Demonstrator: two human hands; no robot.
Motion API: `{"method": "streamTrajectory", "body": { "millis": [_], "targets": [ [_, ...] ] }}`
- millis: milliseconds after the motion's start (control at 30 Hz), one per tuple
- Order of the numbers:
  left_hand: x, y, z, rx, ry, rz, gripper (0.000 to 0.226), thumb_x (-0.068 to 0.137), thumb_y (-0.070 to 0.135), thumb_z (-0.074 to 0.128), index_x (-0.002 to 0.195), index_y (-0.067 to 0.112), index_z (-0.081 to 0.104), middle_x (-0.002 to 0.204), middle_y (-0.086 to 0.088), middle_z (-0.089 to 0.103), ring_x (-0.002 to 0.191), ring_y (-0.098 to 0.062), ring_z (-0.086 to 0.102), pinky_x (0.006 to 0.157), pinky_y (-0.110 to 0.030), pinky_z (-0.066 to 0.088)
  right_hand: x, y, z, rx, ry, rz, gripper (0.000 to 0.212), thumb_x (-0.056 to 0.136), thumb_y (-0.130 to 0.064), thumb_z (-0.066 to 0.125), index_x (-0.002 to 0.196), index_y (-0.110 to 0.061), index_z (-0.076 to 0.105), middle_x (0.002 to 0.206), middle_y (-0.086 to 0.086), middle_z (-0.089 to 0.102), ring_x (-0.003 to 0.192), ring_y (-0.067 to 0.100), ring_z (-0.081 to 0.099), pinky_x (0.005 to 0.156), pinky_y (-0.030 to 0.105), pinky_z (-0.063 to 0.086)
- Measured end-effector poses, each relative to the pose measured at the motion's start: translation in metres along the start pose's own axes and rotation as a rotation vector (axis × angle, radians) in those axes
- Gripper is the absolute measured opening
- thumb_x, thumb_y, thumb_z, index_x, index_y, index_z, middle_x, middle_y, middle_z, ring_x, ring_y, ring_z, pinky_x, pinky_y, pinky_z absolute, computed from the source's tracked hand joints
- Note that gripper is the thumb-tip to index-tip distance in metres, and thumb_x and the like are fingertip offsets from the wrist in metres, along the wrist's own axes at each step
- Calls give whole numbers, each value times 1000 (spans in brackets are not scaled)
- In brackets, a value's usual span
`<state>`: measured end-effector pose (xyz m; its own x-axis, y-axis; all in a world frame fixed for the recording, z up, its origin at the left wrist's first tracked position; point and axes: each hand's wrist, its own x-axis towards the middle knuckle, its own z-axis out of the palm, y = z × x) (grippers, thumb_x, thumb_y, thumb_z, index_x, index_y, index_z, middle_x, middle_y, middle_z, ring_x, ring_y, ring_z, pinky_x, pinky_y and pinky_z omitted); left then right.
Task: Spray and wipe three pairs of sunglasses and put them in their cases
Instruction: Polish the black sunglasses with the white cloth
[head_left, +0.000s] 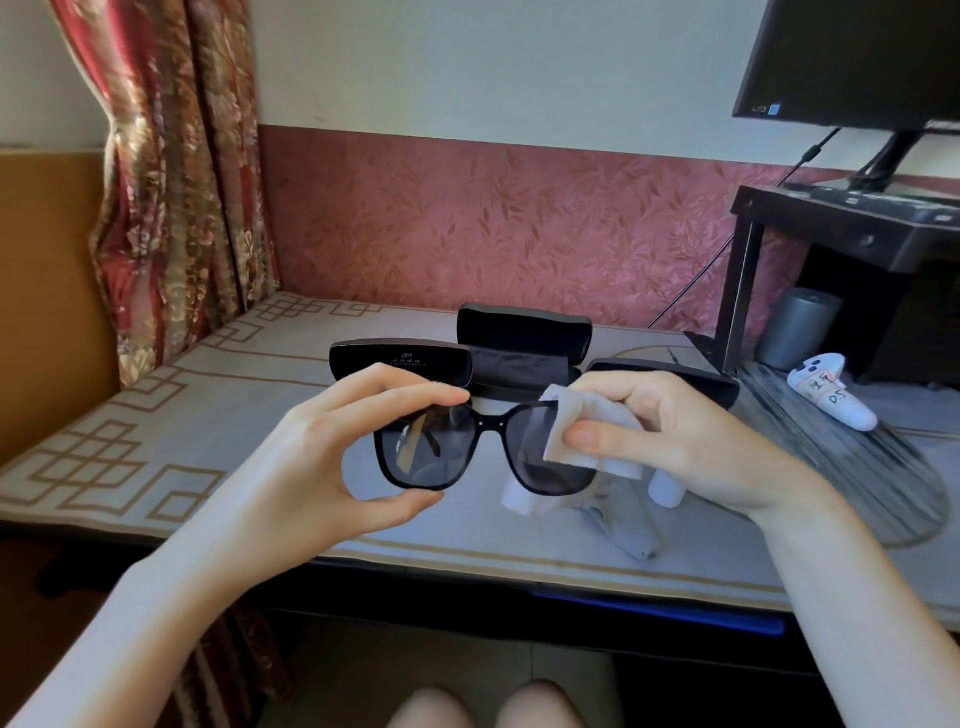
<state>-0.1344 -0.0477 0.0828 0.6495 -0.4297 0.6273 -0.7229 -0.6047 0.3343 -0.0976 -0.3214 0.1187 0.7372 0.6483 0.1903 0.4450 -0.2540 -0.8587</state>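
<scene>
L hand (332, 457) grip pinching sunglasses (488, 425) rim, R hand (691, 436) grip clamped on cloth (563, 441) at other lens, cases (524, 338) behind on worktop (234, 395)

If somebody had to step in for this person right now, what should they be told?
Left hand grips the sunglasses by the rim of one lens, above the table.
Right hand pinches a white cloth onto the other lens.
Three black cases stand behind on the table; the middle case is open.
Done: wiping of this pair is under way. No other pair is visible, so how many are finished cannot be told.
Left: finish wiping, then put this pair in a case.
</scene>
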Motion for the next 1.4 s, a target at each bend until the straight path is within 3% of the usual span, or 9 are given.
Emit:
{"method": "streamTrajectory", "body": {
  "millis": [300,433,567,733,867,1000,1200,1300,1400],
  "targets": [
    [-3,3,4,22,-36,0,56,77,41,67,130,36,53,119,24,52,116,2,52,97,-8,35,-1,1,1,-98,-61,103,23,74,-6,82,88,-16,68,80,-5,68,75,8,62,70,22,51],
    [-1,7,9,58,-72,5,56,79,43,63,133,35,51,122,26,50,116,4,51,98,-9,35,10,-7,16,-236,17,96,18,72,-23,84,79,-12,72,78,5,73,71,21,66,72,43,53],
    [1,8,9,56,-64,12,56,79,42,62,133,32,52,122,26,49,116,4,50,98,-8,35,19,-13,27,-282,70,26,21,80,-37,76,85,-17,77,79,-2,73,80,13,68,78,38,51],
    [-2,6,13,46,-44,12,56,80,41,63,133,30,49,124,24,49,117,6,48,100,-9,34,20,-9,30,-311,140,33,51,87,-46,62,72,2,62,58,6,25,51,16,23,51,26,18],
    [-2,6,15,5,-45,-11,55,79,39,67,131,33,51,123,25,50,117,4,50,101,-8,33,19,-10,28,-294,116,42,37,86,-46,63,63,-17,65,55,0,30,51,15,26,52,22,21],
    [0,6,15,-1,-48,-18,56,79,36,69,132,31,52,123,23,52,117,4,50,100,-8,33,21,-9,27,-332,73,41,29,82,-42,71,81,-14,75,64,1,62,61,26,50,58,34,39],
    [2,3,10,3,-40,-22,56,78,42,64,132,38,49,123,26,50,117,4,51,99,-8,35,21,1,21,-255,141,-6,46,88,-47,63,81,-2,69,66,17,48,60,25,42,62,28,30],
    [3,2,7,-2,-18,-23,55,77,42,66,131,38,52,120,25,52,115,5,52,96,-6,35,17,3,14,-83,122,12,26,93,-35,50,86,-21,71,64,-20,60,67,-2,55,72,11,40],
    [3,1,5,-14,3,-34,55,75,41,68,128,35,55,118,24,54,113,4,53,95,-4,33,13,7,8,-24,109,-7,25,95,-24,43,92,-24,67,70,-28,63,73,-9,56,78,3,38]
  ]
}}
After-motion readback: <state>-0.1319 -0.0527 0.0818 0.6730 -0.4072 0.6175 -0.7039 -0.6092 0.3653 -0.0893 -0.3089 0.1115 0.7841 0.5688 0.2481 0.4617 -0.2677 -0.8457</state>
